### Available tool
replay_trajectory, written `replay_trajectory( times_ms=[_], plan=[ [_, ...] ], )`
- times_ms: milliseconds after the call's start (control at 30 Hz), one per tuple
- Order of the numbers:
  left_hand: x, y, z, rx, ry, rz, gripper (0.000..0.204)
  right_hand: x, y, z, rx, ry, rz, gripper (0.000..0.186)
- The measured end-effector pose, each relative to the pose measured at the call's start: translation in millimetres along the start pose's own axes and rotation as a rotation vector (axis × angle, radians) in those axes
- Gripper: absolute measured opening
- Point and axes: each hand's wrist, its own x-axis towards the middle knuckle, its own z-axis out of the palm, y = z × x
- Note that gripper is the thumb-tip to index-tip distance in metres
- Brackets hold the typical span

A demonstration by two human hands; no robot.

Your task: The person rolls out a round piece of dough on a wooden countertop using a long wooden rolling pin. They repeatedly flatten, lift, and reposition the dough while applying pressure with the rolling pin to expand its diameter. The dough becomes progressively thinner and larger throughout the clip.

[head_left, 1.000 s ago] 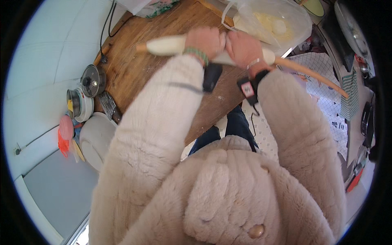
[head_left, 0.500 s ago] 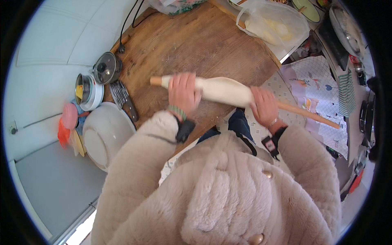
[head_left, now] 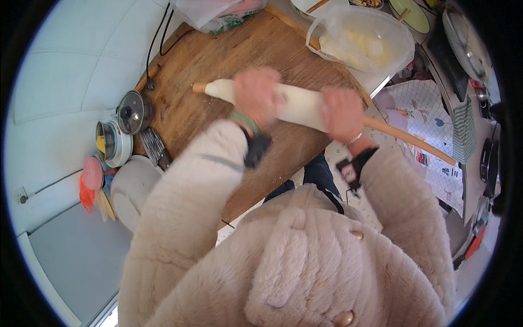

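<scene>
Head view: the blurred left hand (head_left: 258, 95) and right hand (head_left: 343, 113) curl over a pale, smooth sheet of dough (head_left: 300, 106), fingers seemingly closed round it, their exact spread lost to blur. They stand apart, probably to share pressure evenly along the long, light-brown wooden rolling pin (head_left: 408, 137) inside, above the brown wooden board (head_left: 218, 54).

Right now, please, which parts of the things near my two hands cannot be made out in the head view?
All in the head view:
Left hand and right hand: fingers blurred, exact grip unclear.
Dough: parts covered by both hands.
Rolling pin: middle hidden by the dough around it.
Pale basin: right part hidden behind the left sleeve.
Green-marked plastic bag: cut off by the picture's upper edge.
</scene>
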Motion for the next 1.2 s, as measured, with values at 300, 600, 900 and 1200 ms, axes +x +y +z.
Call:
replay_trajectory(
  times_ms=[300,600,900,1200],
  plan=[
    [72.3,-27.4,105.7,0.018,0.221,0.192,0.027,90.6,57.3,54.6,0.043,-0.096,-0.01,0.032],
    [8.9,29.8,35.3,-0.034,-0.198,0.044,0.036,15.4,19.1,12.0,0.019,-0.066,-0.095,0.036],
    [-13.3,5.4,-12.2,-0.142,-0.033,-0.334,0.043,-30.5,26.8,-11.6,0.101,0.05,-0.114,0.047],
    [-79.6,-70.3,57.5,0.033,0.215,-0.001,0.048,-73.4,85.5,42.1,0.126,-0.069,-0.043,0.053]
  ],
)
